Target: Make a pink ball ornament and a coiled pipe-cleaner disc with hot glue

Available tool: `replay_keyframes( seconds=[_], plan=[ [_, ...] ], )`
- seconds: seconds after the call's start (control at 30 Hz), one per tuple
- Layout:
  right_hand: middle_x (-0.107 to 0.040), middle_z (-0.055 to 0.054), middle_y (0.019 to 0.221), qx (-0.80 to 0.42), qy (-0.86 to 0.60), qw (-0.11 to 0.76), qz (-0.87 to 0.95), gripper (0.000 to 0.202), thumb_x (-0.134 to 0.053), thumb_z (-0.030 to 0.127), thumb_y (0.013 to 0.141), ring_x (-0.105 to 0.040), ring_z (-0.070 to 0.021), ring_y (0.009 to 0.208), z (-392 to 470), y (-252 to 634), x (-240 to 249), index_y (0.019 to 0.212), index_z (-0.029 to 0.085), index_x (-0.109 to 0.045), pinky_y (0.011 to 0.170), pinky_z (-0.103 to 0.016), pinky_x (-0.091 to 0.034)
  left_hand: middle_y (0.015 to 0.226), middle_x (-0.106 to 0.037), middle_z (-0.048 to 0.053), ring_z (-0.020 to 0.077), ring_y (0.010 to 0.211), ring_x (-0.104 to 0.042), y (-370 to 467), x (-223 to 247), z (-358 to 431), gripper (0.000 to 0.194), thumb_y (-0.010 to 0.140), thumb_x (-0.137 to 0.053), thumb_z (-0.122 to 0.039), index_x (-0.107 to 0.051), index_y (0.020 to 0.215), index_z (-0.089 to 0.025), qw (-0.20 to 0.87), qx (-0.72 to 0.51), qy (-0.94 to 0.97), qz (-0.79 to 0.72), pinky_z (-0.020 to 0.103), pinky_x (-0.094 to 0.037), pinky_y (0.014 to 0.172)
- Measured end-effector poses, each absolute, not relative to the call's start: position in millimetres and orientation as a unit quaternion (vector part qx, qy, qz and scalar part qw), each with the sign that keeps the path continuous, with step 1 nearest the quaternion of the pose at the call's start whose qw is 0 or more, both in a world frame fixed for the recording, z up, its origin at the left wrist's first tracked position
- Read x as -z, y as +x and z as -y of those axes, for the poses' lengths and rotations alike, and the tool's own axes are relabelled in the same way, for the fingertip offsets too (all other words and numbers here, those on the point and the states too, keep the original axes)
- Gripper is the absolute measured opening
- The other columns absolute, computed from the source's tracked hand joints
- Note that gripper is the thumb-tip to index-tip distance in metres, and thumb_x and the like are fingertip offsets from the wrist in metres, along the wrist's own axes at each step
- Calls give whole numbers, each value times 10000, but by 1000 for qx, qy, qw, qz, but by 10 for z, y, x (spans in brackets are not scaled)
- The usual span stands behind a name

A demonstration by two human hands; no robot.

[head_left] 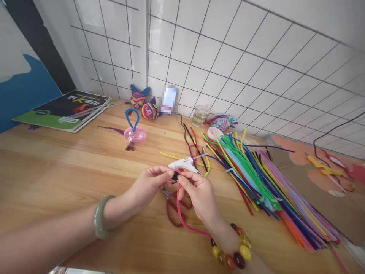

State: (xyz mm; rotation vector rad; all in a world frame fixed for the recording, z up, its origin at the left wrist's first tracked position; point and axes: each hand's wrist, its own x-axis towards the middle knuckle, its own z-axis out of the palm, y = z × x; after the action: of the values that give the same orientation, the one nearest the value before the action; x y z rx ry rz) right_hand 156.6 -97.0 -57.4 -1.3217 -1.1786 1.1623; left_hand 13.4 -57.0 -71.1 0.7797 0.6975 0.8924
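My left hand point(155, 182) pinches a small black piece point(175, 176) between thumb and finger; most of it is covered by the fingertips. A pink pipe cleaner point(180, 213) curves over the black piece, and my right hand point(196, 190) pinches it there, its long end trailing down past my right wrist. Both hands meet above the wooden table. Just beyond the fingers lies a white glue gun point(182, 163), partly covered. Underneath, scissors with red handles point(171, 213) rest on the tabletop, their blades partly hidden by my hands.
Bundles of coloured pipe cleaners point(256, 171) spread over the right side. Farther back are a clear pink-tinted case with a blue loop point(135, 136), colourful fish-like crafts point(150, 109), a glass jar point(199, 116) and a phone point(169, 99). Books point(65, 110) lie at the left; a yellow glue gun point(325, 165) at right.
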Motion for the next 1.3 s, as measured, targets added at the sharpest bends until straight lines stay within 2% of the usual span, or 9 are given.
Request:
replay_keyframes(
  seconds=[0.7,0.87,1.1,1.3],
  plan=[
    [-602,17,487,-479,-534,493,493,178,-562,313,792,-563,-114,484,976,1578,565,818,146,-616,595,-254,-474,687,-677,12,87,635,-598,135,622,606,54,694,-676,-183,-678,695,-129,809,-402,321,-285,206,-477,678],
    [-597,15,479,-493,-531,489,485,177,-565,314,787,-557,-114,473,975,1577,553,802,145,-611,561,-248,-475,683,-682,1,89,629,-605,118,647,587,64,687,-683,-206,-675,705,-145,795,-395,348,-302,212,-473,692],
    [-602,10,487,-518,-524,481,475,184,-563,328,781,-557,-115,453,969,1589,570,786,149,-603,522,-243,-470,641,-681,-2,89,582,-596,93,643,545,122,693,-674,-265,-678,721,-146,747,-372,431,-344,193,-460,621],
    [-599,20,479,-536,-527,461,472,194,-570,331,771,-552,-103,434,959,1614,594,805,145,-611,506,-224,-456,750,-697,36,127,667,-622,37,659,484,178,689,-673,-291,-673,774,-134,757,-328,449,-343,254,-474,712]
  ],
)
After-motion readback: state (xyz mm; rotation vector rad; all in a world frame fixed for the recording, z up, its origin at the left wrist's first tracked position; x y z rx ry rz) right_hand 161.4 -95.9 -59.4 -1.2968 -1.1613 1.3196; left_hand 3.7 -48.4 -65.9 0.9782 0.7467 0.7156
